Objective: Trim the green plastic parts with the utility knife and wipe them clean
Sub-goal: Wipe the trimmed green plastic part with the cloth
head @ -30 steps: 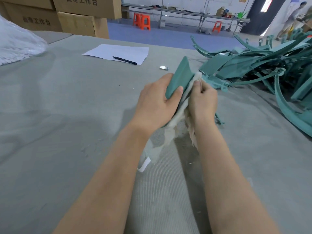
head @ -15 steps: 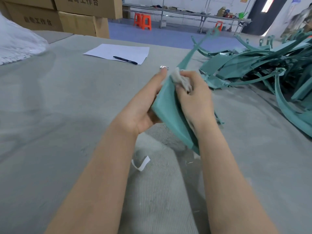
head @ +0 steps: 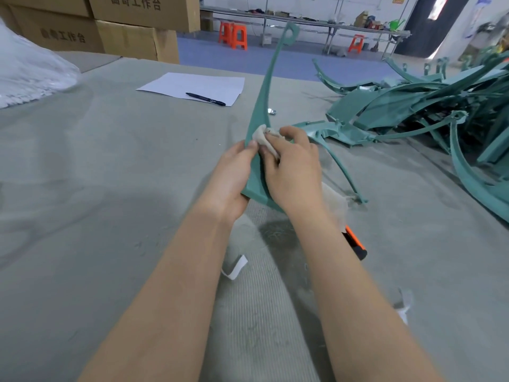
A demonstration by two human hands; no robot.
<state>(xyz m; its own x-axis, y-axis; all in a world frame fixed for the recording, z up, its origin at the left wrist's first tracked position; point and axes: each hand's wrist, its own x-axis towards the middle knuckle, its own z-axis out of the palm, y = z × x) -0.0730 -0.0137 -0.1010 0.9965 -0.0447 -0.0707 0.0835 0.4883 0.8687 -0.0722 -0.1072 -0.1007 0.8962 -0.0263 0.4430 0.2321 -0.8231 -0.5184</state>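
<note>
Green tapering plastic part is held over the grey felt table, with its wide end gripped by the left hand. The right hand pinches a whitish cloth, maybe gauze, against it. Farther right lies a pile of green plastic parts, and beyond is a white paper sheet with a black pen.

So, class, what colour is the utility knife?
The utility knife is orange and black, best in head view.
</note>
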